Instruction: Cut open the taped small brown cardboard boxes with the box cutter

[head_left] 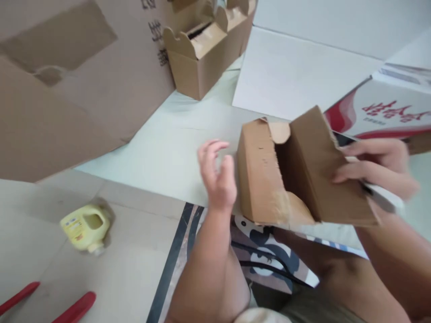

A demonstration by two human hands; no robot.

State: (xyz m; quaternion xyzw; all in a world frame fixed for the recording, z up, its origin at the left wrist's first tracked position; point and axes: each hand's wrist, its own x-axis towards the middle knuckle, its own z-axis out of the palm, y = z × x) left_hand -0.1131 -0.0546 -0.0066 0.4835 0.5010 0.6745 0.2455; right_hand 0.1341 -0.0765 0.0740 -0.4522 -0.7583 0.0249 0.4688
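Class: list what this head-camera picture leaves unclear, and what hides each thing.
Head view:
Inside of the box: shadowed, behind its own flap.
Thin tool in the right hand: blurred, mostly under fingers.
Left hand: motion blur; contact with the box unclear.
Red handles: cut off by the bottom edge.
Bottle label: too small, blurred.

Left hand (217, 175) hovering open, fingers loosely curling, palm facing right, slightly blurred; forearm coming up from bottom centre. Right hand (373, 168) gripping, fingers (357, 172) lying flat, pointing left, thumb hidden; forearm entering from lower right.
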